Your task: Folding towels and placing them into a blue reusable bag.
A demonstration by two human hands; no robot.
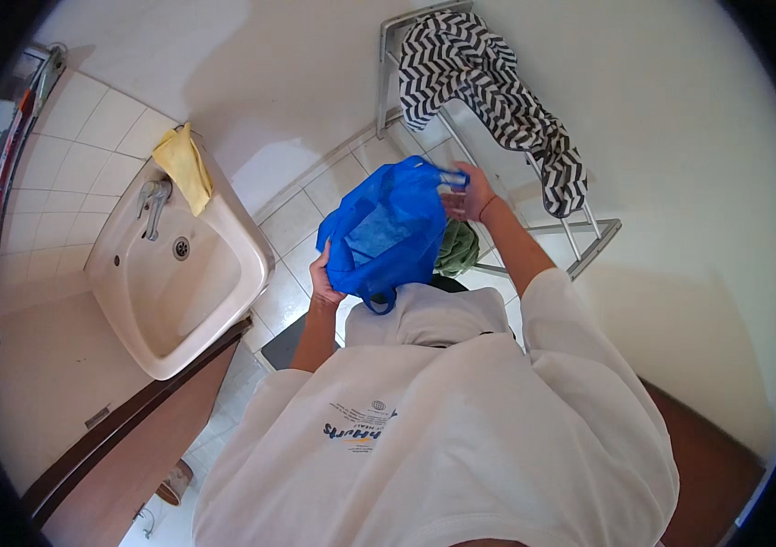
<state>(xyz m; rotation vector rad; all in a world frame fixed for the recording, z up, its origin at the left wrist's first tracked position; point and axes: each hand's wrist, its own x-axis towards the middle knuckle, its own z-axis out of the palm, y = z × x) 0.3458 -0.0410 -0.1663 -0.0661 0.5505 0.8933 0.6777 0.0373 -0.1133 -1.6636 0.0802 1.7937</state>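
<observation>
A blue fabric bag (388, 232) is held up in front of my body, its mouth tipped towards me so that the lighter blue inside shows. My left hand (325, 279) grips the bag's left side, with the fingers partly hidden behind the fabric. At the upper right of the bag, my right hand (468, 194) is on a strap and looks slightly blurred. Another strap loop hangs from the near edge, over my light clothing. Behind the bag's right side, lower down, lies a bunched green cloth (460, 247), partly covered by the bag.
A metal folding rack (453, 133) carries a black-and-white chevron cloth (477, 82). To the left is a washbasin (190, 287) with a chrome tap (154, 205) and a yellow cloth (185, 167) over its rim. A brown door (148, 444) stands at lower left, beside a bin (174, 482).
</observation>
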